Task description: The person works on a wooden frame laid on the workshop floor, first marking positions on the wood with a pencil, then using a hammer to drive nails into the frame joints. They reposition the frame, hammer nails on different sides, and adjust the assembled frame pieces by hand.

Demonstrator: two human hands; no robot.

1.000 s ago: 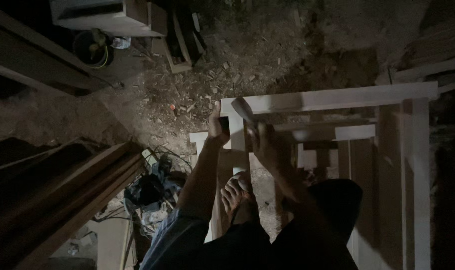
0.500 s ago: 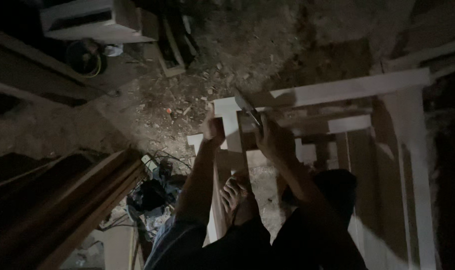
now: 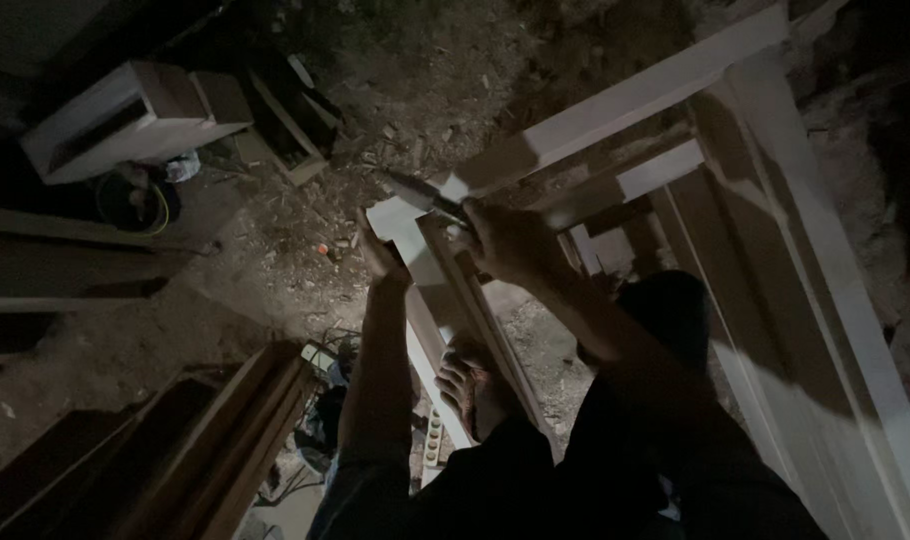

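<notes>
Head view, dim light w/ one bright patch: pale unpainted wooden frame [image 3: 615, 105] standing on dirt floor [image 3: 305, 250] strewn w/ wood chips. Left hand [image 3: 380, 258], grip pressed flat against frame's upright post at its top corner. Right hand [image 3: 505, 240], grip clenched around dark slim metal tool [image 3: 420, 192], tip at same corner joint. Bare foot [image 3: 465, 375] below, beside post. Dark wooden planks [image 3: 225, 440] lower left
</notes>
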